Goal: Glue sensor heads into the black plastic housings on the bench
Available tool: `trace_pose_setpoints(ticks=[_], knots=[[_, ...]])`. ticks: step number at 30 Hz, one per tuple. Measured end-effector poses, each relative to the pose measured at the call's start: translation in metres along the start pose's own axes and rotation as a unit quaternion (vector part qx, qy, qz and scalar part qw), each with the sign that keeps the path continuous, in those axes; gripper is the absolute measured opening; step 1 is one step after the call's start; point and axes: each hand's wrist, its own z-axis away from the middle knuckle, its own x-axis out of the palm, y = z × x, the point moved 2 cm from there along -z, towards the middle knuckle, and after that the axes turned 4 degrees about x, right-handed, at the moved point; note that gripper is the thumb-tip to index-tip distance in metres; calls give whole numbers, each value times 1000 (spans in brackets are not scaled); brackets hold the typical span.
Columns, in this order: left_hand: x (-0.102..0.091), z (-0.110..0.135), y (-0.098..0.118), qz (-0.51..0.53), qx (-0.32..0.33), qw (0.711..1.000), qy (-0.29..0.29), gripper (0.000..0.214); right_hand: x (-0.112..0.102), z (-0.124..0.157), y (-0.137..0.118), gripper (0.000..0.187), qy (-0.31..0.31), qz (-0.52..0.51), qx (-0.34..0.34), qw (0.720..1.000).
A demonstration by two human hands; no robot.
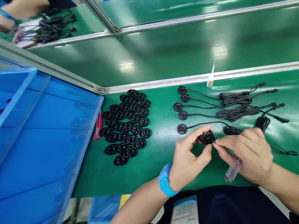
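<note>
My left hand [190,155], with a blue wrist strap [165,180], pinches a round black ribbed part [206,137] between thumb and fingers. Right at that part, the thumb and forefinger of my right hand [247,152] grip a thin black cable. A tool's clear plastic handle [233,170] sticks out below my right palm; its other end is hidden. Just beyond my hands, several black cable assemblies lie side by side, each with a round black end [182,128] and a bundled coil [235,113].
Loose round black parts [127,124] cover the left of the green table [161,168]. A small white bottle with a thin nozzle [210,79] stands by the back rail. Large blue bins [42,140] and a red object [98,126] are at left. Another person's arm [21,11] shows upper left.
</note>
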Motion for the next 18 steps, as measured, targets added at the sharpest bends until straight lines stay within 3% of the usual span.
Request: trace_pose_setpoints(ticks=[12, 18], knots=[[-2, 2, -1, -49, 15, 999, -11, 51, 1, 0, 0, 12, -8, -5, -1, 1000], [-1, 1, 0, 19, -7, 999, -25, 51, 0, 0, 3, 10, -9, -35, 28, 999]])
